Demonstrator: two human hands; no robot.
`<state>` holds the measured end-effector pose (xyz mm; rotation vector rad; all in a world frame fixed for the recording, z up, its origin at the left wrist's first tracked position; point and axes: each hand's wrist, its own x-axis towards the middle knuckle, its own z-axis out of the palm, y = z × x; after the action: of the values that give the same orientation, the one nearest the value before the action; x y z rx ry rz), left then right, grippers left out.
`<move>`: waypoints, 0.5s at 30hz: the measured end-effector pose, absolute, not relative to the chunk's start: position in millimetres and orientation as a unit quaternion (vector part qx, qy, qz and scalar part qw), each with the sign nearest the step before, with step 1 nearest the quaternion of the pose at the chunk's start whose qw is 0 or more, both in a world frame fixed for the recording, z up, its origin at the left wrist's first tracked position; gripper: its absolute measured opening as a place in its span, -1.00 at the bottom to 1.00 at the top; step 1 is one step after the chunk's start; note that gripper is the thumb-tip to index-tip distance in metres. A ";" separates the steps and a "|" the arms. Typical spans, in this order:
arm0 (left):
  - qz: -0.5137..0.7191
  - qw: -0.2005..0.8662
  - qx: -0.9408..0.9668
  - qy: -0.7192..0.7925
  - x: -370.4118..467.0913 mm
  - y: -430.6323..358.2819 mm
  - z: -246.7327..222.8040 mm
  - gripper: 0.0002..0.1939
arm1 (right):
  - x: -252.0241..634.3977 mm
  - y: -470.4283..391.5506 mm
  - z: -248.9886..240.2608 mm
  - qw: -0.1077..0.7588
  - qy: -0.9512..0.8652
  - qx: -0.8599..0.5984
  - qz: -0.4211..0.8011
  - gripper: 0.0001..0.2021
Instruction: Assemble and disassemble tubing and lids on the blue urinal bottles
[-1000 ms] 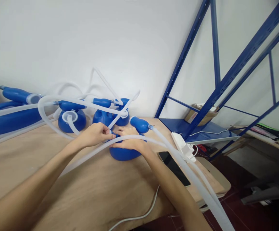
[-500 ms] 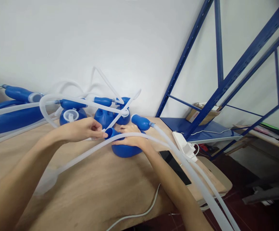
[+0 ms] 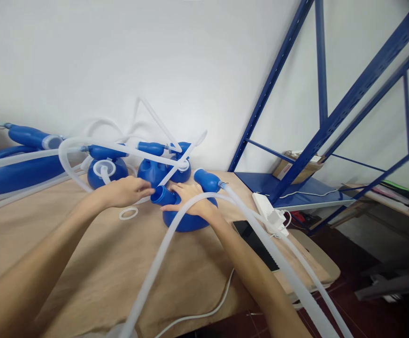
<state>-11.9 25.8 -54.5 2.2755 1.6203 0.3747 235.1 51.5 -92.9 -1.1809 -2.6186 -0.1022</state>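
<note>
A blue plastic bottle with a wide open neck lies in front of me on the wooden table. My right hand grips its top just behind the neck, the thumb lying along the near side. Beside the mouth of the neck is my left hand, its fingers stretched loosely toward the rim. I see nothing held in them; whether the fingertips touch the rim I cannot make out. A translucent tube arches over my right wrist and hangs down past the near edge. Below my left hand lies a white ring.
Several similar blue bottles with blue grips and looping tubes stand along the wall. Near my right forearm lie a black phone and a white power strip. A blue metal rack rises at the right.
My left hand has drawn slightly left and its pinch has loosened. The tube's wider pale end has swung down toward the bottom edge. The white ring has come into view.
</note>
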 end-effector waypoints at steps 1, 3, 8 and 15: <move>0.143 0.172 0.798 0.559 -5.3 21.7 -49.4 -0.47 | 234.4 51.5 -92.4 0.130 -0.903 -0.409 -0.035 -0.31; 0.139 0.188 0.802 0.550 7.8 15.2 -43.0 -0.44 | 233.4 51.7 -91.8 0.125 -0.903 -0.411 -0.030 -0.30; 0.152 0.201 0.821 0.512 24.8 15.1 -49.3 -0.54 | 233.1 51.8 -92.0 0.121 -0.900 -0.419 -0.029 -0.27; 0.175 0.214 0.810 0.518 20.7 22.9 -50.1 -0.60 | 234.9 52.1 -95.7 0.128 -0.907 -0.399 -0.046 -0.30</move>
<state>20.7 22.9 -50.1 2.2471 1.4369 0.4851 234.9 52.1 -95.7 -1.1604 -2.6372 -0.1334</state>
